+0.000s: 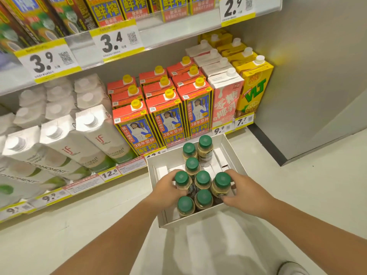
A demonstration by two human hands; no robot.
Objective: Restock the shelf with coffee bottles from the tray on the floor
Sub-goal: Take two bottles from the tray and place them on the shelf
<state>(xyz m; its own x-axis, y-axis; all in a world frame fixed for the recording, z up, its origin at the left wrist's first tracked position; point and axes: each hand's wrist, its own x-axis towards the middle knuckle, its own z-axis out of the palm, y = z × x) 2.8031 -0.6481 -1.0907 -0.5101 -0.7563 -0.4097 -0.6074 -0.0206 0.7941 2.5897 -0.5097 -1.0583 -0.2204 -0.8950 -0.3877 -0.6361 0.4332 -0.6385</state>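
Both hands are reaching into the tray (234, 155) on the floor: my left hand (166, 188) is gripping the left coffee bottle (181, 178), my right hand (241, 190) the right coffee bottle (222, 181). Six more bottles (202, 178) are standing around them; cartons (168, 120) are filling the shelf (59, 193) beyond.

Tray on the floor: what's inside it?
Eight green-capped coffee bottles stand in the tray, plus white card inserts. The left hand and right hand grip the near cluster. Bottles and hands cover the tray floor beneath them.
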